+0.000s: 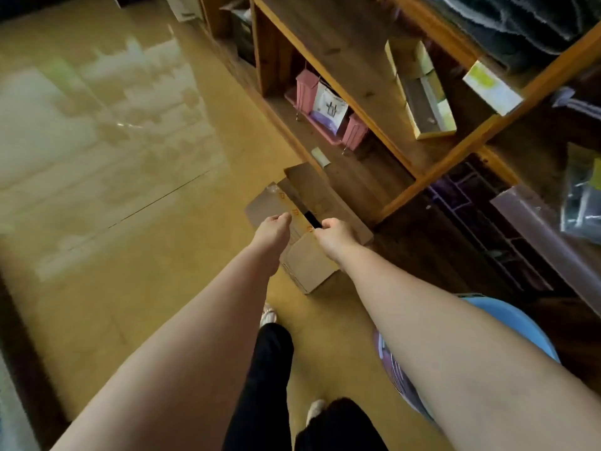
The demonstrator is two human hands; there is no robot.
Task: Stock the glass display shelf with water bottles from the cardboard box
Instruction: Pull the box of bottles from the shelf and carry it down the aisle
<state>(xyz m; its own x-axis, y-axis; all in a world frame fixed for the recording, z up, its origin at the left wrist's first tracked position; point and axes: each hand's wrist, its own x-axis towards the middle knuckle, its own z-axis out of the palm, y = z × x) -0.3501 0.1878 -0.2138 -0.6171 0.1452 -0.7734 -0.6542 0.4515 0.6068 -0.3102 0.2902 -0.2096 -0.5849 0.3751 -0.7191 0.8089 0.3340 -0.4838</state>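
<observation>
The floor [107, 151], glossy and yellowish, is filling the left of the view, and a pale reflection is being thrown across it. Near the middle, the cardboard box [309, 265] is sitting on that floor, just beside the foot of the wooden shelf unit [432, 177]. Its top flaps are being parted, and a dark gap is showing between them; what is inside cannot be told.

The left hand [273, 231] is being held over the box's left flap, its fingers [282, 219] curled at the taped edge, which is marked with orange print. Whether that edge is actually being gripped cannot be told. The right hand [335, 237] is placed just across the gap, its fingers [327, 224] curled down over the edge of the right flap and gripping it. The box is thus lying directly beneath and between both hands.

Below the arms, a leg in black trousers [266, 385] and light shoes are being seen on the floor. Further right, a pink rack [328, 109] holding a white packet is resting in the lower compartment of the shelf unit, and a blue basin [520, 327] is lying at the lower right.
</observation>
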